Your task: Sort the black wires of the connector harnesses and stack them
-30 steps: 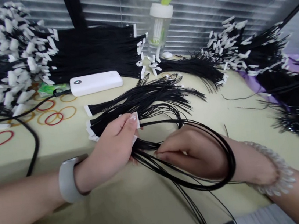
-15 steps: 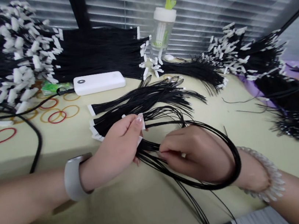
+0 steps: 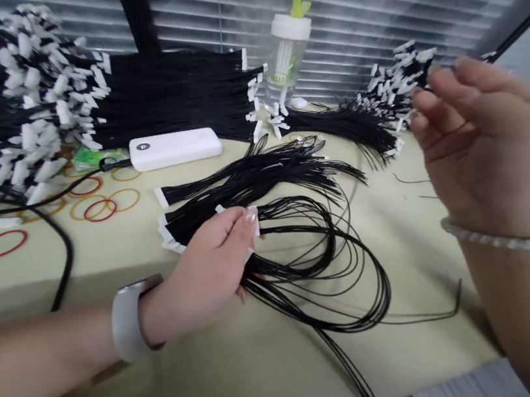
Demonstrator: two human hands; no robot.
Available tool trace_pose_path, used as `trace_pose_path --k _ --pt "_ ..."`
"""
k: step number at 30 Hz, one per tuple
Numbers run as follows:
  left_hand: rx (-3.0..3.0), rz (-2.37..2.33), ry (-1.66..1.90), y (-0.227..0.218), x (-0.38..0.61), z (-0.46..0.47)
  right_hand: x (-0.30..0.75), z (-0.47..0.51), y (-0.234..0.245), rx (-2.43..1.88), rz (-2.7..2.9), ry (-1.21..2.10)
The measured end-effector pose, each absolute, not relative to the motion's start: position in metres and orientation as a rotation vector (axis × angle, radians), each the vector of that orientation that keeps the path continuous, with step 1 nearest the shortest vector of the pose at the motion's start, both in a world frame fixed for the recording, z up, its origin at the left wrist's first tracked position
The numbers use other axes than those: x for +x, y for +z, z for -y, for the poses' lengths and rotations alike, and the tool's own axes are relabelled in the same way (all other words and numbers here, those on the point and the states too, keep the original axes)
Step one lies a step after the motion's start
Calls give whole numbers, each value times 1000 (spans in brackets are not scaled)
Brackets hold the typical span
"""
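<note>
My left hand (image 3: 223, 250) is closed on a looped bundle of thin black wires (image 3: 381, 287), gripping it where a white connector (image 3: 255, 221) shows at the thumb tip. The loops hang out to the right over the table, and several loose ends trail down to its front edge. Raised at the far right, my right hand (image 3: 493, 140) is apart from the wires, its fingers loosely bent with nothing visible in them. Beneath and beyond my left hand lie more black wire bundles (image 3: 261, 169) with white connectors at their left ends.
Piles of black wires with white connectors (image 3: 65, 111) stand at the back left. A white power bank (image 3: 176, 148), red and yellow rubber bands (image 3: 2, 244) and a clear bottle (image 3: 287, 57) are on the table. More wire bundles (image 3: 348, 124) lie at the back right; window blinds rise behind.
My right hand has let go of the wire loop and moved up and right. The loop now hangs from my left hand, which stays nearly in place.
</note>
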State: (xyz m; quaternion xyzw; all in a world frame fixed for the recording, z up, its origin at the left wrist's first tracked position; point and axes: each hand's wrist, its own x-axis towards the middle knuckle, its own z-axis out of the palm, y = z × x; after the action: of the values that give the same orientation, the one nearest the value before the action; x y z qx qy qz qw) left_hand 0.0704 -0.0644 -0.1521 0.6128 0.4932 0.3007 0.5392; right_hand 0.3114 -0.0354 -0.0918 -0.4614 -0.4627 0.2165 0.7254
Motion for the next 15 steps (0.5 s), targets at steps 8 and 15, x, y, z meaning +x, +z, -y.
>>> trace_pose_path --k 8,15 --pt "1423 -1175 733 -153 71 64 304 40 -105 -1182 1363 1017" --pt "1284 -1171 813 -161 69 60 328 44 -90 -1588 2447 1310"
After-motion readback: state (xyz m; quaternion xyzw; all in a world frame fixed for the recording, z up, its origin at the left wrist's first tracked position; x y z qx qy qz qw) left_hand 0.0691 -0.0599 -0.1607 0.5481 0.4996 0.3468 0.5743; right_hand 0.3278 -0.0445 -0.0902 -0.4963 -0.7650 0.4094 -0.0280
